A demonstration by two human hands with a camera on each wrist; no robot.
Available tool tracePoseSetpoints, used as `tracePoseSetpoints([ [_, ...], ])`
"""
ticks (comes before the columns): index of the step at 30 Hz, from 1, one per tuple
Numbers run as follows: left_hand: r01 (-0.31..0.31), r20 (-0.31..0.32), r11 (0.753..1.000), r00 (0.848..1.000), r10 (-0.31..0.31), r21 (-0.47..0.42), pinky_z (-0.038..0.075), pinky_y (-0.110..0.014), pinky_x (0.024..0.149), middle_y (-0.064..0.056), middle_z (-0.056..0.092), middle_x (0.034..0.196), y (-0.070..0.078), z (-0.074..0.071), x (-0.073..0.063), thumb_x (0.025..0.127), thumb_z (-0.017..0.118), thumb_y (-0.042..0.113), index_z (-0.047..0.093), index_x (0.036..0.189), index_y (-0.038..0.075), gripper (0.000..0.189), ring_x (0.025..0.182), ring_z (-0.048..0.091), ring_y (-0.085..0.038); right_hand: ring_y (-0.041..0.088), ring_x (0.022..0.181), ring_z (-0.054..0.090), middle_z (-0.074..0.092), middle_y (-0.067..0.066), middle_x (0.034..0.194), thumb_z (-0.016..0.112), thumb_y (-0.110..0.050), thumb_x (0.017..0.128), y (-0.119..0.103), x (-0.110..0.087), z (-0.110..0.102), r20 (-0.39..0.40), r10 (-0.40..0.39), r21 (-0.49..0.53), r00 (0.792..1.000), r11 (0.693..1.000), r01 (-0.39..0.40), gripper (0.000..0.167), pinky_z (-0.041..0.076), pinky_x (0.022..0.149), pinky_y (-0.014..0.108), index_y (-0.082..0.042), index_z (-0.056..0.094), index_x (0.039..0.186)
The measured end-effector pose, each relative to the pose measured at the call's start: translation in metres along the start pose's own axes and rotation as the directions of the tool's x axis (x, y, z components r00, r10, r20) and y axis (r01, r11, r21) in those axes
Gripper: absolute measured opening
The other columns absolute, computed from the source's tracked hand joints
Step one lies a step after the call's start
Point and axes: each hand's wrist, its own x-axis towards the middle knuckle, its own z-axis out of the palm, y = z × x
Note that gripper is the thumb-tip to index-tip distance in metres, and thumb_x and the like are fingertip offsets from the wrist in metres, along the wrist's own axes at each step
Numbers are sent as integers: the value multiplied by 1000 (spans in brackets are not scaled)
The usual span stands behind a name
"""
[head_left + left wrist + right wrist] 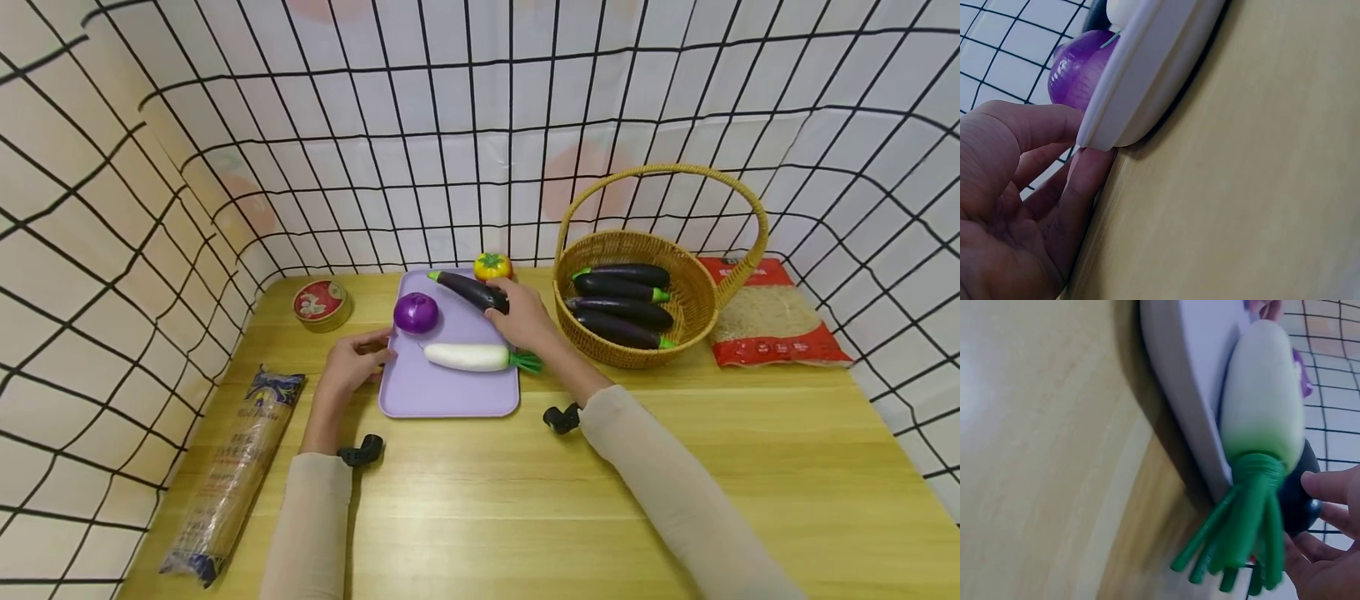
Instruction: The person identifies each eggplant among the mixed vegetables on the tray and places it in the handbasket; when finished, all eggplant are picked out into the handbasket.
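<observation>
A lilac tray (pixel 450 396) lies on the table, and my left hand (pixel 352 367) pinches its left rim. In the left wrist view the thumb (pixel 1047 122) lies against the rim with fingers below it. My right hand (pixel 525 315) holds the blunt end of a dark eggplant (pixel 463 288) between thumb and fingers, over the tray's back part. The eggplant's green stem points left. A purple onion (pixel 416 312) sits at the tray's left side. In front of the eggplant lies a white radish (pixel 467 357), its green leaves (pixel 1250 519) reaching past the right rim.
A wicker basket (pixel 630 354) with several eggplants (pixel 621 310) stands right of the tray, beside a red-and-clear bag (pixel 776 321). Behind the tray sits a yellow-red vegetable (pixel 492 266). At left are a round tin (pixel 321 305) and a noodle packet (pixel 232 475). Black wire grid (pixel 450 125) surrounds the table.
</observation>
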Motion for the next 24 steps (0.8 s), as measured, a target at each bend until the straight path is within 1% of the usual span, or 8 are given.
tracePoseSetpoints([
  [4, 1, -9, 1000, 1000, -1, 3, 63, -26, 75, -10, 63, 134, 0, -1, 0, 96, 74, 19, 65, 141, 24, 47, 112, 61, -25, 34, 141, 48, 52, 13, 154, 68, -23, 99, -6, -11, -11, 20, -11, -10, 1000, 1000, 11, 57, 40, 119, 53, -18, 50, 153],
  [7, 4, -11, 1000, 1000, -4, 8, 63, -26, 75, -10, 64, 134, 0, -1, 1, 96, 74, 20, 65, 141, 25, 46, 112, 61, -25, 31, 137, 50, 51, 12, 155, 67, -23, 99, -9, -20, -20, 28, -29, -5, 999, 1000, 29, 57, 43, 116, 51, -17, 50, 153],
  [9, 8, -12, 1000, 1000, -7, 6, 63, -26, 75, -9, 64, 134, 0, -1, 1, 96, 74, 20, 65, 141, 25, 46, 112, 61, -25, 30, 129, 55, 52, 11, 154, 67, -23, 99, -9, -27, -27, 29, -48, -1, 998, 999, 48, 56, 49, 109, 49, -16, 50, 153],
  [11, 12, -9, 1000, 1000, -12, 2, 63, -26, 75, -9, 64, 134, 0, -1, 1, 96, 74, 20, 66, 141, 25, 46, 113, 62, -25, 30, 117, 58, 53, 11, 153, 66, -23, 100, -7, -34, -35, 24, -66, 4, 998, 998, 66, 55, 53, 98, 48, -17, 51, 152],
  [13, 16, -6, 1000, 1000, -16, 1, 63, -26, 75, -9, 64, 135, 0, 0, 1, 96, 74, 20, 65, 141, 25, 46, 113, 62, -25, 30, 113, 60, 54, 10, 153, 66, -22, 100, -4, -41, -44, 19, -86, 4, 996, 996, 86, 54, 55, 94, 47, -18, 52, 152],
  [16, 18, -6, 1000, 1000, -18, -2, 63, -26, 75, -9, 64, 135, -1, -1, 1, 96, 74, 20, 65, 141, 25, 46, 113, 62, -25, 33, 118, 62, 54, 8, 153, 65, -22, 100, 1, -54, -56, 18, -104, 22, 994, 994, 103, 52, 56, 98, 49, -20, 53, 151],
  [19, 16, -5, 1000, 1000, -16, -4, 63, -26, 75, -9, 63, 135, -1, -1, 1, 96, 73, 19, 65, 141, 25, 46, 114, 62, -26, 33, 127, 59, 54, 8, 153, 65, -22, 101, 7, -66, -69, 20, -118, 35, 993, 992, 117, 51, 53, 104, 53, -23, 53, 151],
  [24, 14, -2, 1000, 1000, -14, -8, 63, -27, 77, -9, 63, 136, -1, -1, 2, 96, 73, 19, 65, 141, 25, 46, 115, 62, -26, 32, 125, 62, 55, 12, 149, 65, -21, 102, 24, -83, -90, 9, -118, 46, 993, 992, 117, 49, 55, 101, 52, -25, 54, 150],
])
